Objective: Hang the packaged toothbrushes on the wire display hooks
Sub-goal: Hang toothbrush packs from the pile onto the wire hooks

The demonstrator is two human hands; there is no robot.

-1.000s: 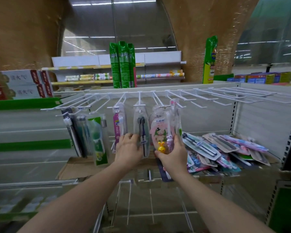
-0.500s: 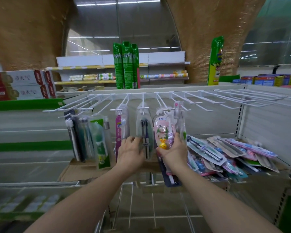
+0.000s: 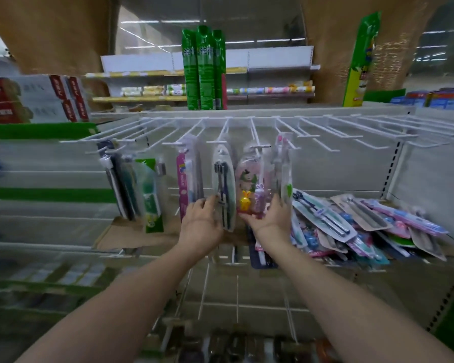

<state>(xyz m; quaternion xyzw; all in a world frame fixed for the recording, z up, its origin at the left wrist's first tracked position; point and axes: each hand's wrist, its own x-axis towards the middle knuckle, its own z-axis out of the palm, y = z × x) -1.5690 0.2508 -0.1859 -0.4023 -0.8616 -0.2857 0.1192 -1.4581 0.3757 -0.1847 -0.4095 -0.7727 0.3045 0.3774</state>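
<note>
While both hands work at the centre of the frame, entries follow.

Pink cartoon pack: the pink children's toothbrush pack (image 3: 250, 183), with a cartoon figure and a yellow rabbit toy, hangs from a white wire hook (image 3: 258, 147) at centre. Its lower end sits in the right hand (image 3: 269, 218), probably to steady it so it hangs straight.
Right hand grip: fingers curled under and round the pack's bottom edge, holding it.
Dark twin-brush pack: an oval blister pack (image 3: 223, 187) with two dark brushes hangs on the next hook to the left. The left hand (image 3: 201, 218) pinches its lower left edge, likely to square it beside its neighbour.
Hung stock: a magenta-carded pack (image 3: 184, 179) hangs left of these and a green-carded pack (image 3: 150, 195) further left, grouped one type per hook.
Unhung stock: a heap of packaged toothbrushes (image 3: 351, 221) lies on the shelf at right centre, within reach of the bare hooks (image 3: 351, 129) above it. Much of the task looks left to do.
Writing: print on the packs is too blurred to read. The tall green packs (image 3: 203, 69) at upper centre carry white characters, not legible. The red and white cartons (image 3: 24, 100) at upper left show red characters, unclear.
</note>
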